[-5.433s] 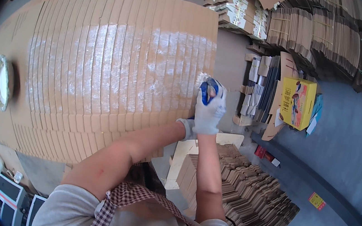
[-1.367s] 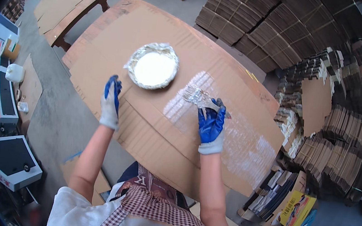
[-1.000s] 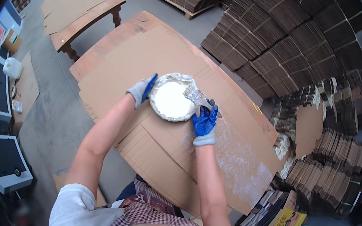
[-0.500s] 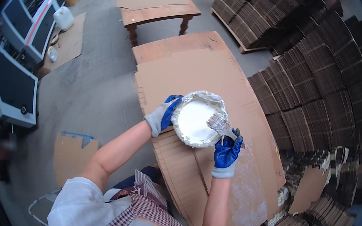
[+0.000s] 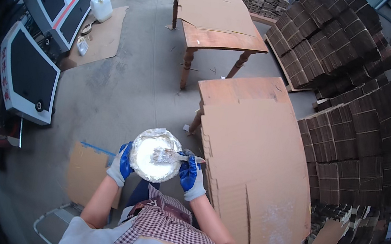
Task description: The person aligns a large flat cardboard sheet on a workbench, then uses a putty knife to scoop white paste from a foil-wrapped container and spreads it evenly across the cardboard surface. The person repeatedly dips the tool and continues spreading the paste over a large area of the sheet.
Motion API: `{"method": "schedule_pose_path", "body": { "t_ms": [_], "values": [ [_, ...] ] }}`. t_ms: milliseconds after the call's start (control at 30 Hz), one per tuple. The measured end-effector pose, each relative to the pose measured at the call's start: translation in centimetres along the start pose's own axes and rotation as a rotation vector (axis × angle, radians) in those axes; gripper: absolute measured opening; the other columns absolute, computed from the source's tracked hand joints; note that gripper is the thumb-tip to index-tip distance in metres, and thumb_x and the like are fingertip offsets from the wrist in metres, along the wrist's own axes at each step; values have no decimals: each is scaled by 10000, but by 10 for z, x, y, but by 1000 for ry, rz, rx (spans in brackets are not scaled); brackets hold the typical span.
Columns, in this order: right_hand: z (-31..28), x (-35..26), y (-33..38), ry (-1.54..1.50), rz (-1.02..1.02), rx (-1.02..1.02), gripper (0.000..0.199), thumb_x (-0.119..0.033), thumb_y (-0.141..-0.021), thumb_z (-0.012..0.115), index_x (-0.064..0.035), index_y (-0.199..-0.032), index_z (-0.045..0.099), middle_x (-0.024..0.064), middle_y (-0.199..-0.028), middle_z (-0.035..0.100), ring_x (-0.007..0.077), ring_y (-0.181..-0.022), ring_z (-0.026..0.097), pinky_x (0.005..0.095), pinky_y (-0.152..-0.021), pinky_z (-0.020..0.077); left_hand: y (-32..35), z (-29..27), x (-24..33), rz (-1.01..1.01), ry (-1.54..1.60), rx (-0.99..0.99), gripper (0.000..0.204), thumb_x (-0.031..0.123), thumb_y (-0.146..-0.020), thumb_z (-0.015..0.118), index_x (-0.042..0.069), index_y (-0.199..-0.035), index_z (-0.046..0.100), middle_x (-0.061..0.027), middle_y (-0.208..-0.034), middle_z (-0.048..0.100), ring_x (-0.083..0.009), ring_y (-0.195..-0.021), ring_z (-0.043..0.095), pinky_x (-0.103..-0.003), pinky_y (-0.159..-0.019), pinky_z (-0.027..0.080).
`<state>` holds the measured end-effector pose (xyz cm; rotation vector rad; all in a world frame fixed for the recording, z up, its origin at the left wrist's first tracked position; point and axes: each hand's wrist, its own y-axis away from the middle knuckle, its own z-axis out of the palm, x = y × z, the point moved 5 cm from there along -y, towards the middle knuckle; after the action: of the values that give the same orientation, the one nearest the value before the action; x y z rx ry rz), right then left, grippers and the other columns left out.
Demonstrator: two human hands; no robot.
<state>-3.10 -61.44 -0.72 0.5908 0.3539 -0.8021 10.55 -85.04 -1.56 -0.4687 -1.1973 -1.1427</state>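
A round tub [image 5: 153, 132] with a crusted whitish rim hangs over the floor, left of the near table. White paste [image 5: 150, 166] shines inside it. My left hand [image 5: 123, 163], in a blue-coated grey glove, grips the tub's left side. A wide paintbrush [image 5: 166, 155], its bristles and ferrule smeared white, lies across the opening with bristles pointing left. My right hand [image 5: 189, 174], gloved alike, is closed round its handle by the tub's right rim. Whether those fingers also press the tub I cannot tell.
Brown cardboard [image 5: 257, 140] covers the near wooden table, with a whitish smear at its lower right. Another cardboard-covered table [image 5: 216, 38] stands beyond. Bundled cardboard stacks [image 5: 360, 148] line the right. Machine panels [image 5: 31, 73] and a white jerrycan [image 5: 102, 8] are at left.
Both hands have carried the tub and brush left and toward my body, off the table. The view has shifted too, showing more floor and the far table.
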Motion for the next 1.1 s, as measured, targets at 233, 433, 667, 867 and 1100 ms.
{"method": "schedule_pose_path", "body": {
  "t_ms": [233, 433, 667, 867, 1100],
  "values": [
    [11, 114, -165, -253, 122, 89, 268, -152, -999, 599, -49, -1246, 595, 92, -1199, 662, 227, -1119, 635, 361, -1041, 490, -111, -107, 10, -199, 272, 352, 342, 256, -1054, 465, 77, -1345, 486, -126, -1312, 576, -258, -1191, 593, -414, -984, 534],
    [10, 161, -292, -211, 182, 196, 283, -179, -1024, 560, -26, -1261, 578, 103, -1194, 658, 228, -1108, 625, 341, -1018, 482, -250, -175, -8, -273, 277, 402, 319, 213, -1034, 532, 96, -1328, 492, -102, -1272, 604, -235, -1134, 626, -371, -940, 557],
    [3, 167, -445, -89, 153, 174, 337, -223, -1011, 587, -31, -1287, 566, 93, -1154, 666, 205, -1087, 632, 357, -1006, 490, -406, -240, -70, -374, 246, 400, 345, 212, -1026, 544, 113, -1353, 497, -85, -1293, 606, -239, -1153, 621, -406, -937, 559],
    [-11, 198, -593, 140, 190, 297, 312, -233, -1028, 566, -23, -1257, 584, 99, -1156, 653, 198, -1064, 618, 324, -958, 489, -533, -299, -104, -478, 265, 481, 342, 225, -1024, 552, 175, -1359, 501, -81, -1330, 593, -239, -1184, 612, -434, -927, 564],
    [-29, 232, -778, 216, 150, 364, 292, -232, -1034, 546, -37, -1250, 573, 83, -1129, 667, 181, -1032, 640, 305, -945, 495, -688, -379, -155, -473, 318, 489, 376, 142, -1018, 548, 149, -1388, 485, -82, -1336, 584, -249, -1193, 602, -427, -958, 550]
  ]
}}
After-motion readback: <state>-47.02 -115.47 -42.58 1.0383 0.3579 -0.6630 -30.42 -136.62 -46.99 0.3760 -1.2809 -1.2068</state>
